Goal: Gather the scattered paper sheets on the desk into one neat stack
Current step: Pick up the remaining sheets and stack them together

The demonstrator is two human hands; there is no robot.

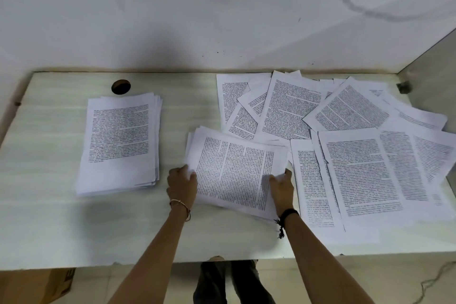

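1. Both hands are closed on one thing: the left hand grips the left edge of a small batch of sheets, and the right hand pinches its near-right edge, thumb on top.
2. That batch lies between the hands, low over the middle of the surface, turned askew.
3. Leftward sits the stack, apart from the batch, its long axis running away from the person; the left hand is the nearer one (so it would probably lead a move that way).
4. Scattered sheets overlap to the right, the closest just beside the right hand.
5. As I judge it, the batch needs turning to match the stack's axis before landing, or the pile goes ragged.
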